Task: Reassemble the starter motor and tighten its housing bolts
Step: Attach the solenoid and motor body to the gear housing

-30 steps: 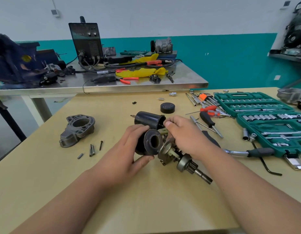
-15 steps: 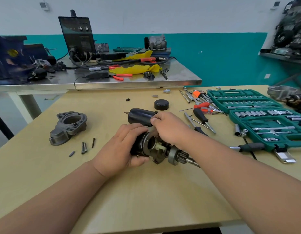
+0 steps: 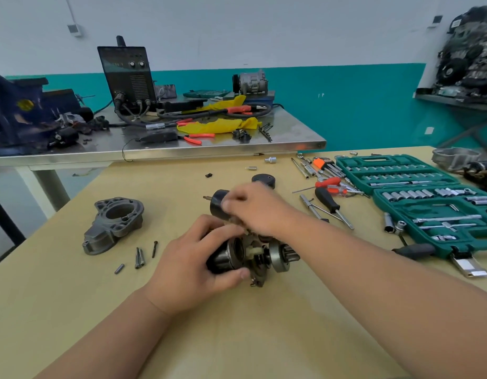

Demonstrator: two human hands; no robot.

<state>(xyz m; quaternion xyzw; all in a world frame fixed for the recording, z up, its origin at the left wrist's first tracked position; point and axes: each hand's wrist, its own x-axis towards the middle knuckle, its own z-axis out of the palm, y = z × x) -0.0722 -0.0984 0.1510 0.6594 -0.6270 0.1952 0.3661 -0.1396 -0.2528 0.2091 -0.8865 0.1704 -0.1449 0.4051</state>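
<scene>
My left hand (image 3: 194, 265) grips the black starter motor body (image 3: 226, 258) lying on its side on the wooden table (image 3: 237, 337). The pinion gear (image 3: 284, 255) and drive plate stick out to its right. My right hand (image 3: 257, 207), blurred, reaches over the assembly with curled fingers at the black solenoid cylinder (image 3: 217, 201) behind it; what it pinches is hidden. The grey cast nose housing (image 3: 113, 224) lies to the left, with several loose bolts (image 3: 139, 257) in front of it. A black round end cap (image 3: 263, 181) sits behind.
Two open green socket sets (image 3: 417, 192) fill the right side, with a ratchet handle (image 3: 412, 251), screwdrivers (image 3: 330, 203) and hex keys beside them. A steel bench (image 3: 182, 149) behind carries a welder, pliers and yellow cloth. A loose socket (image 3: 270, 160) lies near the table's far edge.
My left hand has turned the motor body so its pinion end points right. My right hand has shifted left toward the solenoid. The view has also shifted.
</scene>
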